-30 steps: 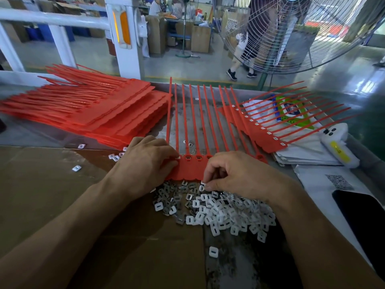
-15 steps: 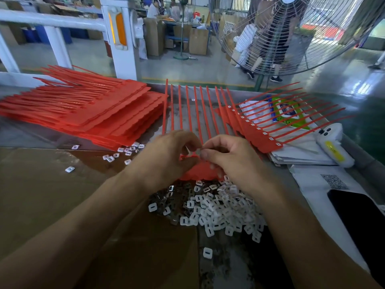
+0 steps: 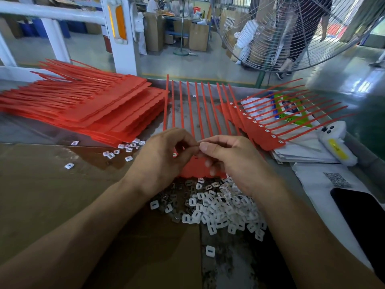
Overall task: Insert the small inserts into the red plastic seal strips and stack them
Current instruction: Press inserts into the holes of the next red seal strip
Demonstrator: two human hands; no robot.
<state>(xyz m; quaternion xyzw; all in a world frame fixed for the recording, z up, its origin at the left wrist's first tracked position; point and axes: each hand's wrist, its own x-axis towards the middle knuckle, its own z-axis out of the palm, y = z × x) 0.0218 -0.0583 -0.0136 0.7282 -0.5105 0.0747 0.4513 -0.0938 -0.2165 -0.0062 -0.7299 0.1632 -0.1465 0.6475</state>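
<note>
Hands [image 3: 166, 155] [image 3: 231, 157] pinch red seal strip [image 3: 193, 165]; QR label [image 3: 337, 180] unreadable.

A large wire-guarded fan [image 3: 295, 32] stands at one o'clock. At three o'clock, a white handheld device with a yellow label [image 3: 335, 144] lies on stacked papers [image 3: 302, 153]. A black phone [image 3: 362, 213] sits at four o'clock; brown cardboard [image 3: 41, 184] covers nine o'clock. A white post [image 3: 118, 34] rises at eleven.

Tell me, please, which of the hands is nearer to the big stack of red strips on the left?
Left. The left hand sits just right of the stack of red strips, close to its near corner. The right hand lies farther right, beyond the left hand.
</note>
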